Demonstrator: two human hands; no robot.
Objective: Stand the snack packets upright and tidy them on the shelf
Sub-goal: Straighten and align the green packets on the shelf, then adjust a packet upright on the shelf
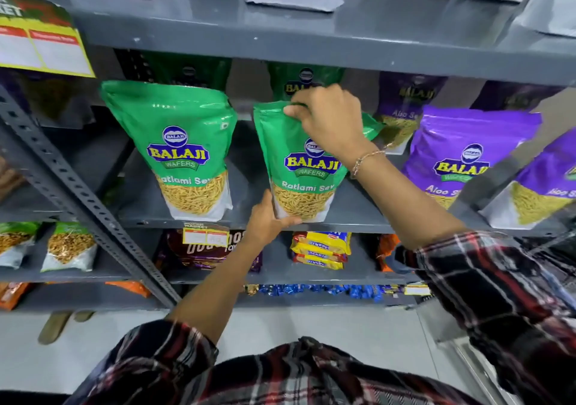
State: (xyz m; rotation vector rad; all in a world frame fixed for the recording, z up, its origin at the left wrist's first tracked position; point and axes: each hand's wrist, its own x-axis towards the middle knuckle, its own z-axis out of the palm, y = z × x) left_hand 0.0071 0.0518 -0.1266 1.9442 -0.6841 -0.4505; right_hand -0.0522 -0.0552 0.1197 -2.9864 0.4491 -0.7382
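A green Ratlami Sev packet [290, 168] stands upright at the front of the grey shelf [149, 214], in the middle of the view. My right hand [330, 118] pinches its top edge. My left hand [268, 217] grips its bottom left corner at the shelf's lip. A second green packet [180, 146] stands upright to its left, apart from it. More green packets [302, 77] stand behind in shadow. Purple Aloo Sev packets [458, 155] stand to the right, one [542, 186] leaning at the far right.
A slotted grey upright [78, 196] runs diagonally at the left. The shelf above [311, 40] carries white-based pouches. Lower shelves hold biscuit packs [321, 249], a brown packet [212, 249], small green pouches [68, 245] and blue-wrapped sweets [311, 289]. A yellow price label [43, 34] hangs at upper left.
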